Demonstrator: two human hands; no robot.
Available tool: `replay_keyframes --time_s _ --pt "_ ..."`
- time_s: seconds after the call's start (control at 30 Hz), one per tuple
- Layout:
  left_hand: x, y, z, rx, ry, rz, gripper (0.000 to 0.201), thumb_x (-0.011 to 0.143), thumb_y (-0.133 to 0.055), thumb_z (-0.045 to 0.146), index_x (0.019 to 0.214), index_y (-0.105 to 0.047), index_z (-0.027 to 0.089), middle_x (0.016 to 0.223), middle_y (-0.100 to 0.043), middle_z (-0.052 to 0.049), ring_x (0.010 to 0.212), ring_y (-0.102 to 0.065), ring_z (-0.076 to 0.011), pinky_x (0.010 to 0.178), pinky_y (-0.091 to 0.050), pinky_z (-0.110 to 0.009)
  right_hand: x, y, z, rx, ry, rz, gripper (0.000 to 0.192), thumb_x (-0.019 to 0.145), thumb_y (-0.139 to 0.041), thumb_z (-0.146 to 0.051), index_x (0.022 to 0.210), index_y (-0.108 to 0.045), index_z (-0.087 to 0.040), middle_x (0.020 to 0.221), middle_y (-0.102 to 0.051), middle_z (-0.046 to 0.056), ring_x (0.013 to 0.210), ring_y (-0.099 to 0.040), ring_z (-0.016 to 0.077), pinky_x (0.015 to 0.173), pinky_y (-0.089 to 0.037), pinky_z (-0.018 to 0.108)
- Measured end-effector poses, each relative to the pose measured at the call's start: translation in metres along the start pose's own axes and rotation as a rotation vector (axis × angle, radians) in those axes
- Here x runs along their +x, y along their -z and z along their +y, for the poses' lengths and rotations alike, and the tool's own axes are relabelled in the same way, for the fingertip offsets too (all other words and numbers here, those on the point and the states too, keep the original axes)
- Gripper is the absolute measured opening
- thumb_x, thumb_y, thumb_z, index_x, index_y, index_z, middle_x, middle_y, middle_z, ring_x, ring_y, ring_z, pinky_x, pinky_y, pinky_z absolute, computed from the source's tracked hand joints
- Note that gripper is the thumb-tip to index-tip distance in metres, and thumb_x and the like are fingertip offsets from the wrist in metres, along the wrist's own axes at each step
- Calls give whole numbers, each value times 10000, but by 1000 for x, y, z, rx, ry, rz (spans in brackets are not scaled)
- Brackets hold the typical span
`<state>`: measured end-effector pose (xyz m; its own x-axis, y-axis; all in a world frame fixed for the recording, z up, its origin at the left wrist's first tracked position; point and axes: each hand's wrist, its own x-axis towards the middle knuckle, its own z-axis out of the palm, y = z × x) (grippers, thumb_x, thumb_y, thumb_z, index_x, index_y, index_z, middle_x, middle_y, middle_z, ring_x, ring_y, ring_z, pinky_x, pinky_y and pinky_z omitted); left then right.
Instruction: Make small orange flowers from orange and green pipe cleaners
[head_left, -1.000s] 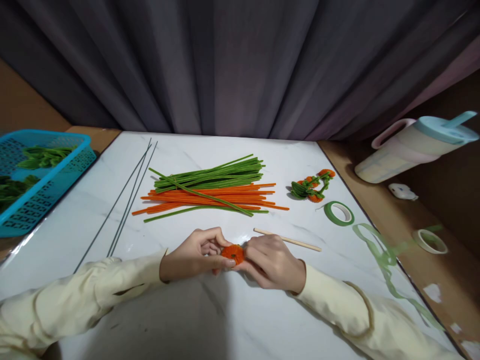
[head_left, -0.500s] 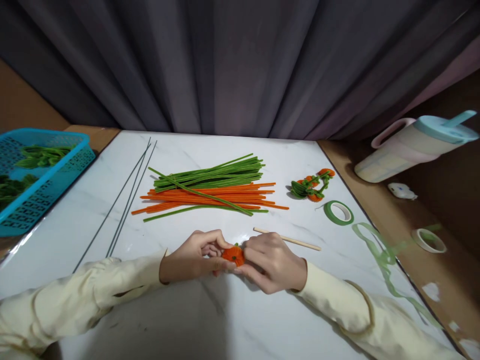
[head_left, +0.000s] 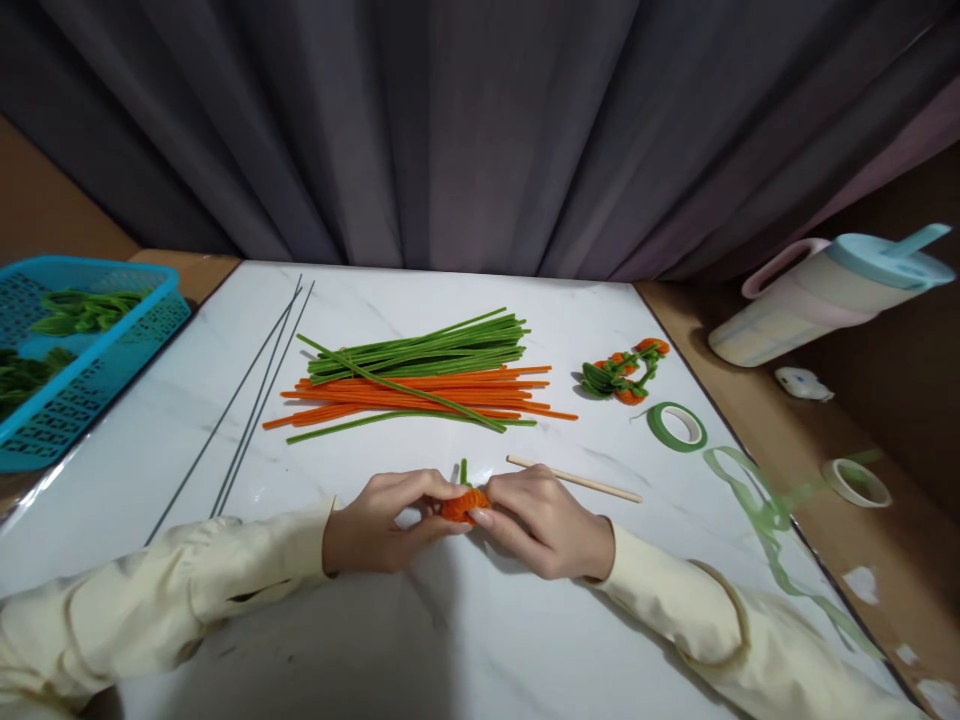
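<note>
Between my two hands is a small orange pipe-cleaner pumpkin (head_left: 463,505) with a green stem (head_left: 464,472) pointing away from me. My left hand (head_left: 390,518) pinches its left side between thumb and fingers. On the other side my right hand (head_left: 546,520) is closed on it, thumb pressed against the near face. Just beyond my right hand lies a thin wooden stick (head_left: 592,483). Farther back are a bundle of green pipe cleaners (head_left: 427,352) and a bundle of orange pipe cleaners (head_left: 420,392), with loose green ones across and in front.
Dark wire stems (head_left: 247,430) lie at left, near a blue basket (head_left: 161,300) holding green leaf shapes. Finished orange-and-green pieces (head_left: 626,370), a green tape roll (head_left: 677,427) and a loose tape strip (head_left: 772,550) are at right. A tumbler (head_left: 817,300) stands beyond.
The pumpkin has been turned in my fingers: its dark centre spot no longer shows, and more of the green stem sticks up. My left fingers have closed in flatter around it.
</note>
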<state>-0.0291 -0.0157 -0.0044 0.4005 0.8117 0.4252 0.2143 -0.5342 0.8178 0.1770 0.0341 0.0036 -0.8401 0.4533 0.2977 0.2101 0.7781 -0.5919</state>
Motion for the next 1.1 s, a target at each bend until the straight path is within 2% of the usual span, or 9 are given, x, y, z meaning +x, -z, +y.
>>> replay_keyframes --time_s 0.13,0.3,0.43,0.57,0.67,0.9,1.1 --pt "1 0 -1 -32 -36 -47 191 833 -586 122 1022 -561 140 769 -646 -74 671 -609 -133 607 -496 -198 0 -1 -2 12 35 5 302 934 -331 -264 667 -442 -174 538 -432 -16 484 -398 104 486 -289 230" --pt "4 0 -1 -40 -79 -65 136 870 -546 156 1005 -554 146 740 -614 -51 586 -554 -90 540 -461 -155 0 -2 -4 -2 63 11 302 924 -329 -232 648 -440 -179 527 -425 -15 469 -384 109 478 -281 243" --pt "4 0 -1 -54 -122 -60 128 871 -541 138 999 -548 145 744 -611 -53 592 -546 -86 541 -455 -148 -1 -3 -3 9 60 23 292 915 -345 -236 639 -423 -184 517 -407 -21 459 -368 106 469 -268 241" --pt "3 0 -2 -54 -104 -57 171 855 -561 124 1024 -538 138 769 -621 -71 629 -573 -103 573 -483 -169 0 -1 -2 25 24 26 300 913 -380 -291 631 -394 -188 513 -390 -34 451 -344 93 470 -254 230" --pt "2 0 -2 -37 -94 -53 188 852 -569 132 1037 -535 136 777 -631 -76 648 -589 -116 585 -491 -184 1 1 -3 52 -23 -8 296 916 -380 -319 654 -405 -183 527 -400 -33 459 -343 90 473 -260 220" --pt "2 -2 -4 54 -145 -54 190 867 -539 115 1049 -526 165 729 -612 -26 617 -552 -100 579 -459 -174 -1 1 1 52 -18 -55 316 943 -320 -291 711 -489 -159 541 -465 -12 473 -403 101 487 -294 222" --pt "1 -2 -7 119 -150 -122 207 873 -514 103 1070 -512 164 728 -599 -21 609 -524 -107 582 -442 -188 -2 -1 2 13 -25 -88 384 965 -278 -323 698 -501 -159 520 -489 -4 442 -412 102 460 -289 226"
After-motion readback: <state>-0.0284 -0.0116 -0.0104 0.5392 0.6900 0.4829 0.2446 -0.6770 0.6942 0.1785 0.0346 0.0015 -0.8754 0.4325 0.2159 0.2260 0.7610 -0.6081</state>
